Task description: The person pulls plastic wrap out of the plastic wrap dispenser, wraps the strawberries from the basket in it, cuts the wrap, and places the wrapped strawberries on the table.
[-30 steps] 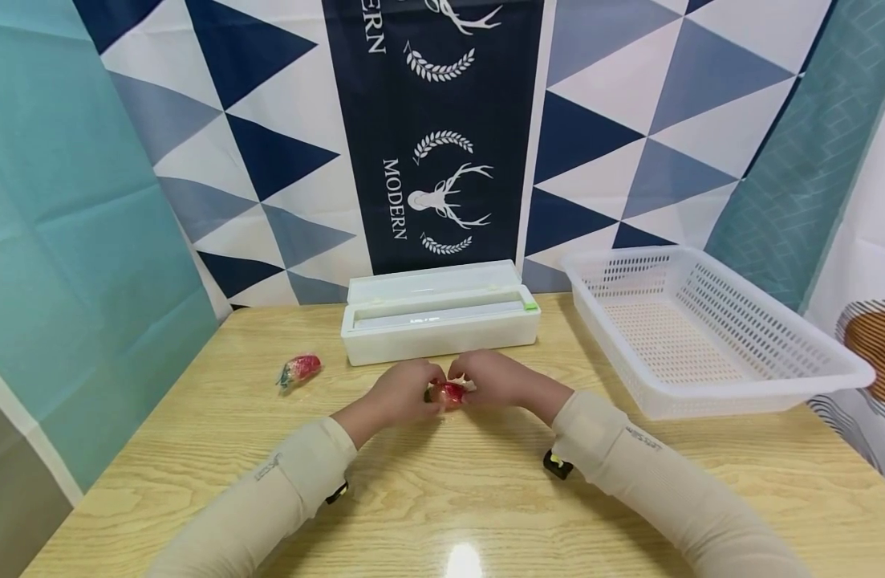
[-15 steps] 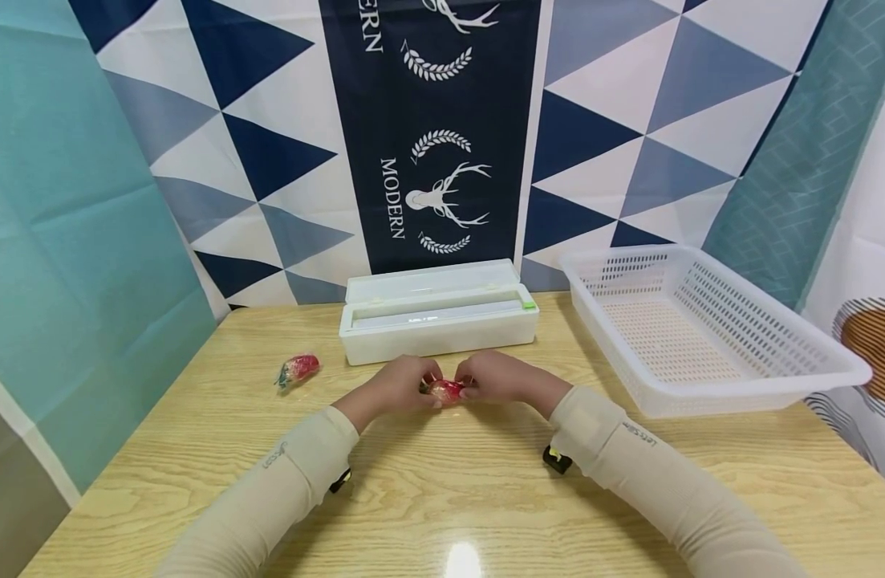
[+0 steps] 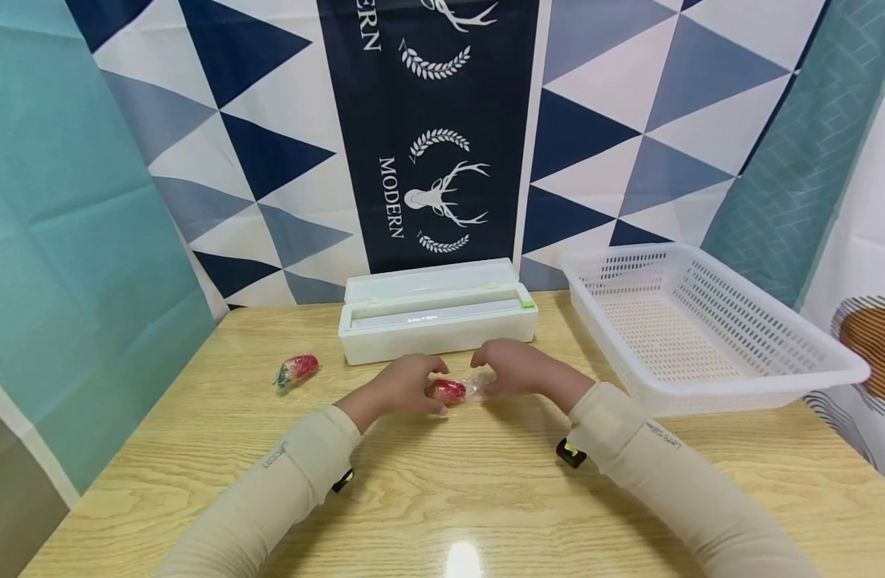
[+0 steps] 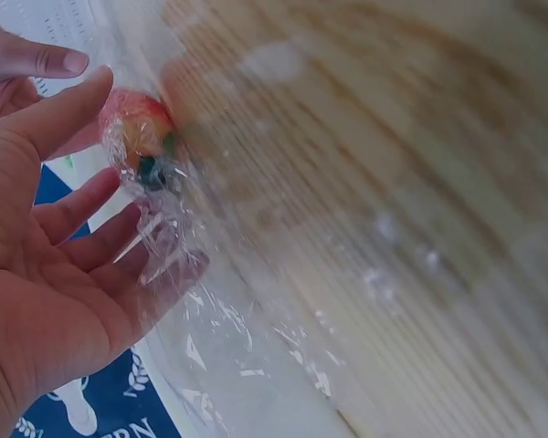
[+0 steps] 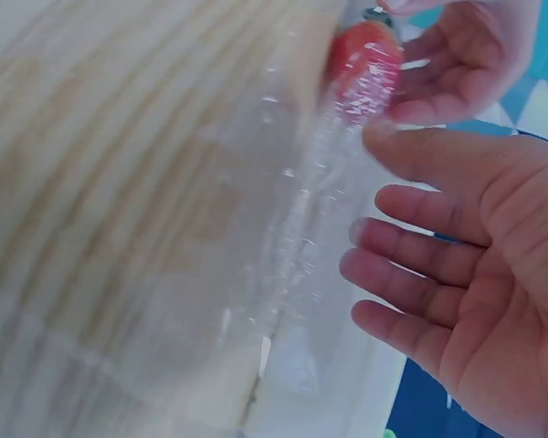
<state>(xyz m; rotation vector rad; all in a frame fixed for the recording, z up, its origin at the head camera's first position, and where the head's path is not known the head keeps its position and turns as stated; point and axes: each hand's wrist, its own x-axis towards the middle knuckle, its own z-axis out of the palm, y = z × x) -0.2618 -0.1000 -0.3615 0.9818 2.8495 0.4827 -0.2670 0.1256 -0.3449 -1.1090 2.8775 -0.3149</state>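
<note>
A small red fruit (image 3: 448, 391), yellowish near its green top, lies in clear cling film (image 5: 301, 219); its exact kind is hard to tell. My left hand (image 3: 406, 385) is at its green end, thumb and fingers apart and fairly straight. In the left wrist view the thumb tip overlaps the fruit, and film lies against the fingers. At the other end, my right hand (image 3: 517, 369) is spread beside the film's loose end, its fingers loosely extended. The right wrist view shows the right thumb close to the film just below the fruit.
Behind the hands stands a long white box (image 3: 438, 333), lid raised, a roll inside. A second wrapped red fruit (image 3: 298, 369) lies to the left on the wooden table (image 3: 413, 498). A white perforated basket (image 3: 673, 345) stands at the right. Patterned cloth hangs behind.
My right hand has drawn away rightward from the fruit and loosened its fingers, baring the film's loose end. The left hand stays by the fruit with its fingers a little more apart.
</note>
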